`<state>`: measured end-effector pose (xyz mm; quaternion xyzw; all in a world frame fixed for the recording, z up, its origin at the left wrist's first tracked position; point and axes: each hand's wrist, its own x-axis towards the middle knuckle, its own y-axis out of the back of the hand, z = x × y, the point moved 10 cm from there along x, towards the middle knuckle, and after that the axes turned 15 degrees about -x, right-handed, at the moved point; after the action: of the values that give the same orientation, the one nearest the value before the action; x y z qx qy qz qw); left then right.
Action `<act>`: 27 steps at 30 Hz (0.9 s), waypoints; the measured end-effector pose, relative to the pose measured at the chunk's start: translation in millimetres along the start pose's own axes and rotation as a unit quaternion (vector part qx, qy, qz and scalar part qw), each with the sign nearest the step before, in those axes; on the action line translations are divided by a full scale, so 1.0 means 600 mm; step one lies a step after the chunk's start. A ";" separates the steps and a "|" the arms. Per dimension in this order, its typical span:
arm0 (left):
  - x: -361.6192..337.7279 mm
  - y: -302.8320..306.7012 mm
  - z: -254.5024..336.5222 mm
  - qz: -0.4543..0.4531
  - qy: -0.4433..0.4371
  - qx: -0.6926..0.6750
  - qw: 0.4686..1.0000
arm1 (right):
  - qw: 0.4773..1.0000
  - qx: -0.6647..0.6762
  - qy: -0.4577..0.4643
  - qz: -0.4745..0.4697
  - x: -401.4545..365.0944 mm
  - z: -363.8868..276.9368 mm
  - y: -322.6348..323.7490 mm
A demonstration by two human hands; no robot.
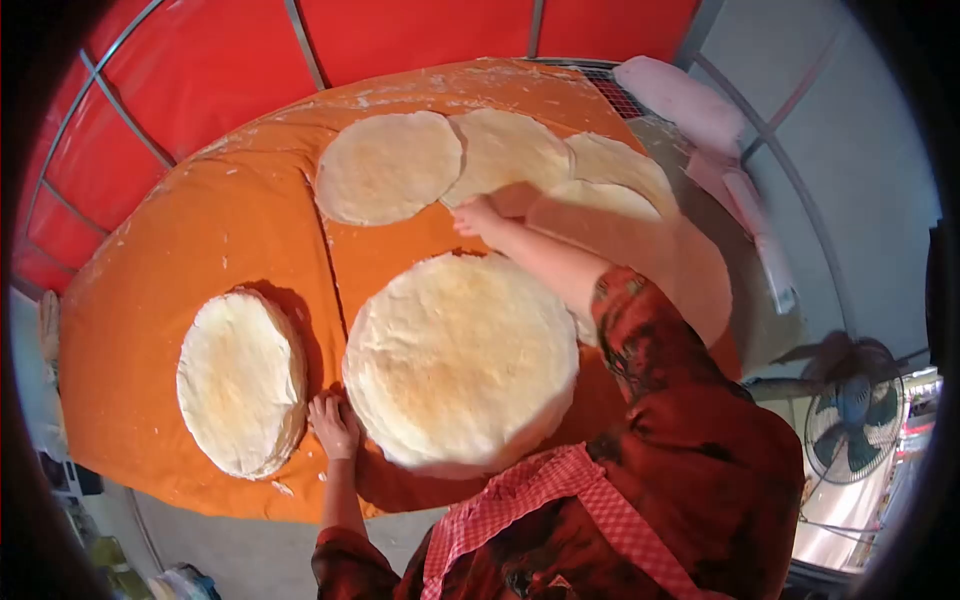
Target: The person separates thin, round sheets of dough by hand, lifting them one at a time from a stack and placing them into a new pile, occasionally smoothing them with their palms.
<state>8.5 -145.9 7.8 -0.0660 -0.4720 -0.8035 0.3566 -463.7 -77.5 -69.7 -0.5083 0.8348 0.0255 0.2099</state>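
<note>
My right hand reaches across the cloth to the lower edge of a thin round flatbread in the far row. Its fingers are bent at that edge and appear to pinch it. My left hand rests on the orange cloth, fingers stretched out and holding nothing. It lies between a tall stack of large flatbreads and a smaller stack of flatbreads. Another flatbread lies to the left in the far row. Overlapping flatbreads continue to the right, partly hidden by my right arm.
A red wall with metal bars stands behind the cloth-covered surface. Pale plastic wrapping lies at the far right corner. A fan stands at the right. Metal mesh shows at the back edge.
</note>
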 end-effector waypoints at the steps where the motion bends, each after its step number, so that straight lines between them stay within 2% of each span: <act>1: 0.000 -0.005 -0.008 -0.002 0.008 0.010 1.000 | 0.940 -0.125 -0.061 0.312 -0.021 -0.033 0.074; 4: 0.009 -0.010 -0.002 -0.005 0.020 0.032 0.999 | 0.938 -0.111 -0.083 0.316 0.145 0.004 0.132; 8: 0.015 -0.019 -0.003 -0.022 0.051 0.067 0.996 | 0.960 -0.022 -0.094 0.263 0.205 -0.007 0.097; 10: 0.016 -0.024 -0.001 -0.029 0.061 0.072 0.995 | 0.944 0.014 -0.099 0.316 0.208 -0.006 0.103; 12: 0.014 -0.031 -0.013 -0.035 0.062 0.083 0.994 | 0.946 -0.001 -0.085 0.314 0.224 -0.025 0.104; 13: 0.010 -0.029 -0.020 -0.037 0.066 0.092 0.993 | 0.959 -0.036 -0.070 0.271 0.230 -0.031 0.103; 14: 0.014 -0.029 -0.014 -0.041 0.065 0.102 0.992 | 0.960 -0.046 -0.034 0.273 0.233 -0.049 0.101; 15: 0.015 -0.026 -0.009 -0.038 0.062 0.102 0.992 | 0.960 -0.054 0.003 0.274 0.235 -0.066 0.099; 17: 0.022 -0.030 0.000 -0.038 0.052 0.091 0.994 | 0.919 -0.020 0.114 0.377 0.191 -0.133 0.129; 19: 0.018 -0.031 -0.009 -0.042 0.049 0.090 0.994 | 0.949 -0.024 0.116 0.293 0.147 -0.205 0.161; 21: 0.015 -0.032 -0.018 -0.039 0.059 0.094 0.993 | 0.952 0.039 0.170 0.252 0.071 -0.227 0.245; 22: 0.017 -0.033 -0.016 -0.043 0.062 0.091 0.993 | 0.950 0.031 0.130 0.283 0.025 -0.215 0.303; 24: 0.018 -0.033 -0.012 -0.046 0.076 0.100 0.991 | 0.909 -0.100 0.175 0.364 -0.036 -0.183 0.424; 25: 0.017 -0.034 -0.014 -0.051 0.081 0.105 0.990 | 0.880 -0.217 0.116 0.407 -0.054 -0.166 0.461; 27: 0.013 -0.037 -0.018 -0.058 0.080 0.108 0.989 | 0.771 -0.439 -0.030 0.460 -0.092 -0.132 0.535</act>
<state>-8.9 -152.2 -10.3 0.0645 -0.5287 -0.7700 0.3513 -743.5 103.1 -31.5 -0.0989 0.8601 0.4981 -0.0477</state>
